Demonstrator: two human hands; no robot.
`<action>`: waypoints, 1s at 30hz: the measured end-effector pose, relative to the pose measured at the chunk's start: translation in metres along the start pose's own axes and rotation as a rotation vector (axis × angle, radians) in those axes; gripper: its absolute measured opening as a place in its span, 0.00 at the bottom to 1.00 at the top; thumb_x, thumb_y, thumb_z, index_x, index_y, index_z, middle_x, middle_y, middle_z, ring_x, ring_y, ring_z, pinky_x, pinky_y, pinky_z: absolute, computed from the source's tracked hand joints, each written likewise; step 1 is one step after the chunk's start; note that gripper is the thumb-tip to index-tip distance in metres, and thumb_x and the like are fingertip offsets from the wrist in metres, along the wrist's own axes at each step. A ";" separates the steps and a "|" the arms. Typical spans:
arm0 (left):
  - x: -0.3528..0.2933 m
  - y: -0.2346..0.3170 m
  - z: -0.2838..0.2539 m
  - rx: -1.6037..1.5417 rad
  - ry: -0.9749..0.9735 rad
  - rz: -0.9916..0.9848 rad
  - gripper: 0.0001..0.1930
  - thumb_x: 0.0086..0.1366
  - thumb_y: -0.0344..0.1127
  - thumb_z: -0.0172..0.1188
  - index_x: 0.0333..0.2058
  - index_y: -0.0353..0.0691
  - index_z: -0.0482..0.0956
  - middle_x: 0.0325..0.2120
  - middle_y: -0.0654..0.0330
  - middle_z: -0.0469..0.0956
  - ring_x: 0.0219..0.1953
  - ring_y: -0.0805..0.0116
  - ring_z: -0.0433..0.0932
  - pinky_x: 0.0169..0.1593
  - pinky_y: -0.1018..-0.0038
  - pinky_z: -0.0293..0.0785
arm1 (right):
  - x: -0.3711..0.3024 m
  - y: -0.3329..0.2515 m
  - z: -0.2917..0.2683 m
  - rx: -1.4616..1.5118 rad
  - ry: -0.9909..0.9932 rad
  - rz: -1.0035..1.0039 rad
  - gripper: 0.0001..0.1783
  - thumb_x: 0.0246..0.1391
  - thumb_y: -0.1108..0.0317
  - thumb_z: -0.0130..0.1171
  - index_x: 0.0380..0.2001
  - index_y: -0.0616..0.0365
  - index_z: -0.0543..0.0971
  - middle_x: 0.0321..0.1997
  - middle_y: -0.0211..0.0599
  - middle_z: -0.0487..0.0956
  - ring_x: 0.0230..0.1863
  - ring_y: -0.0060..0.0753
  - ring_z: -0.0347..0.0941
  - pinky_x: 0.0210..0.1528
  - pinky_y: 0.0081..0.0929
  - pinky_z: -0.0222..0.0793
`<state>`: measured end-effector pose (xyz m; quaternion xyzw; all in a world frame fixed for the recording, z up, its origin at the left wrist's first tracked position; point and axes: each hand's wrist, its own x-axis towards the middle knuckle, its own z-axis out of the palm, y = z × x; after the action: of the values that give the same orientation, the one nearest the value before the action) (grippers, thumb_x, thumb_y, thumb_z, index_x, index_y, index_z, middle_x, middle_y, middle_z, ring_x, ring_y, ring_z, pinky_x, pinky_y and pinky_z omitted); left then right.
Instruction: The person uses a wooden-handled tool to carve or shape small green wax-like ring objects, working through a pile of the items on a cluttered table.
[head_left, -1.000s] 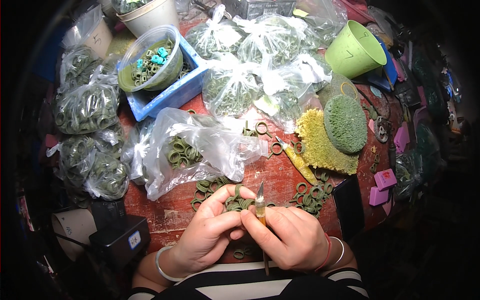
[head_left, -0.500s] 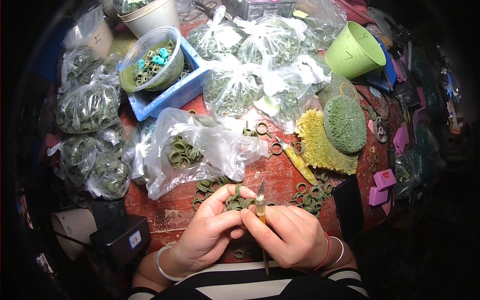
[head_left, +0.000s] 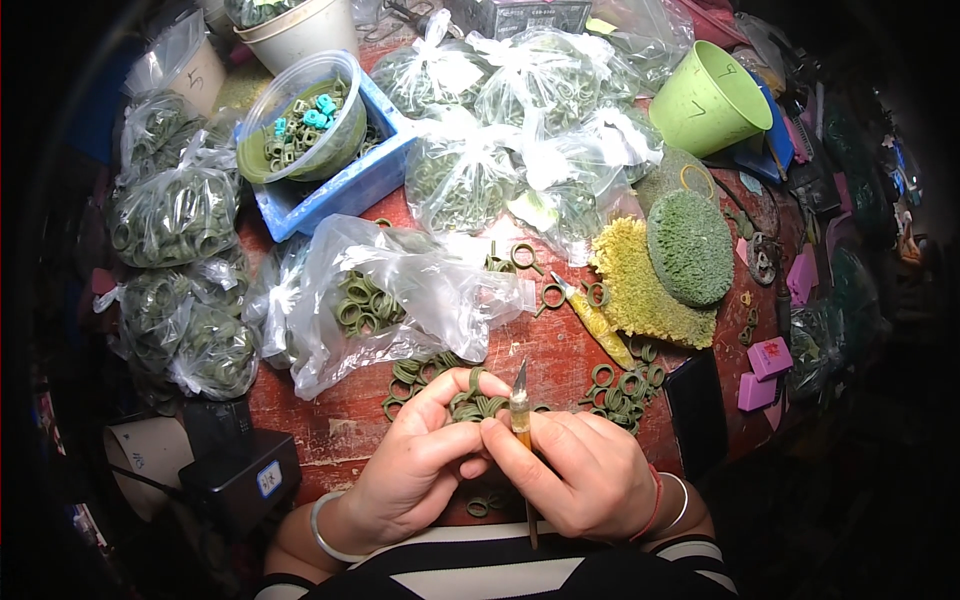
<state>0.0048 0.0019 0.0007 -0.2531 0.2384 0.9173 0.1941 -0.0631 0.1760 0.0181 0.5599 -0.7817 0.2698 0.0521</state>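
Note:
My left hand (head_left: 405,470) is closed, thumb and forefinger brought together around a dark green ring (head_left: 477,382) near the fingertips. In my right hand (head_left: 595,475) is a craft knife (head_left: 521,415), its pointed blade upward beside the ring and its thin handle running down toward me. The two hands meet at the fingertips. Behind my left fingers lies a pile of green rings (head_left: 405,378). Another heap of rings (head_left: 625,392) sits beyond my right hand. An open clear plastic bag (head_left: 410,275) with rings inside lies farther back.
A second yellow-handled knife (head_left: 598,325) rests beside a yellow sponge mat (head_left: 640,285) and a round green pad (head_left: 690,248). Knotted bags of rings (head_left: 465,175) stand at the back. A blue bin (head_left: 285,215) holds a clear tub. A dark phone-like slab (head_left: 697,410) lies right.

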 end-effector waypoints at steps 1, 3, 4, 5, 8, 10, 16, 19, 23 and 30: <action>0.000 0.000 0.000 -0.001 0.001 0.000 0.14 0.65 0.22 0.52 0.49 0.38 0.68 0.35 0.64 0.75 0.29 0.84 0.69 0.30 0.86 0.63 | 0.000 0.000 0.000 0.001 -0.003 -0.001 0.20 0.50 0.66 0.57 0.44 0.68 0.77 0.37 0.44 0.77 0.32 0.31 0.76 0.29 0.22 0.70; -0.001 0.001 0.001 0.007 0.014 0.003 0.14 0.65 0.22 0.52 0.49 0.38 0.68 0.35 0.64 0.75 0.29 0.84 0.69 0.30 0.86 0.63 | 0.000 0.000 0.000 0.004 -0.007 -0.002 0.20 0.50 0.66 0.57 0.44 0.68 0.77 0.37 0.44 0.77 0.32 0.32 0.76 0.29 0.22 0.70; -0.001 0.001 0.001 0.006 0.014 0.002 0.14 0.65 0.22 0.52 0.49 0.38 0.68 0.35 0.64 0.75 0.29 0.84 0.69 0.30 0.86 0.63 | 0.000 0.000 0.000 0.003 -0.003 -0.005 0.20 0.49 0.66 0.57 0.44 0.68 0.77 0.37 0.45 0.77 0.32 0.32 0.76 0.29 0.22 0.70; 0.000 0.001 0.001 0.004 0.010 0.001 0.14 0.65 0.22 0.52 0.49 0.38 0.68 0.35 0.64 0.75 0.29 0.84 0.69 0.30 0.86 0.63 | 0.000 0.001 0.000 0.003 0.002 -0.007 0.20 0.49 0.66 0.57 0.44 0.68 0.77 0.37 0.45 0.77 0.32 0.32 0.76 0.29 0.22 0.70; -0.001 0.001 0.001 0.006 0.014 0.000 0.14 0.65 0.22 0.51 0.49 0.38 0.68 0.35 0.64 0.75 0.29 0.84 0.69 0.30 0.86 0.63 | -0.001 0.000 0.001 0.008 -0.011 0.000 0.19 0.49 0.66 0.57 0.43 0.68 0.77 0.37 0.45 0.77 0.32 0.32 0.76 0.29 0.22 0.70; -0.001 0.001 0.002 0.011 0.022 -0.001 0.14 0.65 0.21 0.51 0.49 0.38 0.68 0.36 0.64 0.75 0.29 0.85 0.69 0.30 0.86 0.63 | 0.000 0.000 0.000 0.011 -0.013 0.001 0.19 0.49 0.67 0.57 0.44 0.68 0.77 0.37 0.46 0.77 0.32 0.32 0.76 0.29 0.22 0.70; -0.001 0.001 0.003 0.012 0.026 0.000 0.14 0.65 0.21 0.51 0.49 0.38 0.68 0.36 0.64 0.76 0.29 0.85 0.69 0.30 0.87 0.63 | 0.000 0.000 -0.001 0.019 -0.023 0.005 0.20 0.49 0.67 0.57 0.44 0.68 0.77 0.37 0.46 0.77 0.32 0.32 0.76 0.29 0.22 0.71; -0.001 0.001 0.003 0.007 0.027 -0.003 0.14 0.65 0.21 0.51 0.49 0.38 0.68 0.36 0.64 0.76 0.29 0.85 0.68 0.30 0.86 0.63 | -0.001 0.000 0.000 0.016 -0.016 0.003 0.20 0.49 0.67 0.56 0.44 0.68 0.77 0.37 0.46 0.77 0.32 0.32 0.76 0.30 0.22 0.71; 0.000 0.001 0.001 0.002 0.020 -0.006 0.14 0.65 0.21 0.51 0.49 0.38 0.68 0.36 0.64 0.76 0.29 0.84 0.68 0.30 0.86 0.63 | -0.001 0.000 0.001 0.006 -0.008 -0.002 0.20 0.49 0.67 0.56 0.44 0.68 0.77 0.37 0.46 0.77 0.31 0.32 0.76 0.30 0.22 0.71; -0.001 0.001 0.001 -0.003 0.012 -0.006 0.14 0.65 0.21 0.51 0.49 0.38 0.67 0.35 0.64 0.75 0.29 0.84 0.68 0.30 0.86 0.63 | -0.001 0.000 0.000 0.003 -0.015 0.002 0.20 0.49 0.67 0.56 0.44 0.68 0.77 0.37 0.46 0.77 0.31 0.32 0.76 0.30 0.22 0.71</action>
<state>0.0044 0.0017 0.0022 -0.2594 0.2373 0.9157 0.1948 -0.0628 0.1765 0.0176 0.5611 -0.7823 0.2669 0.0452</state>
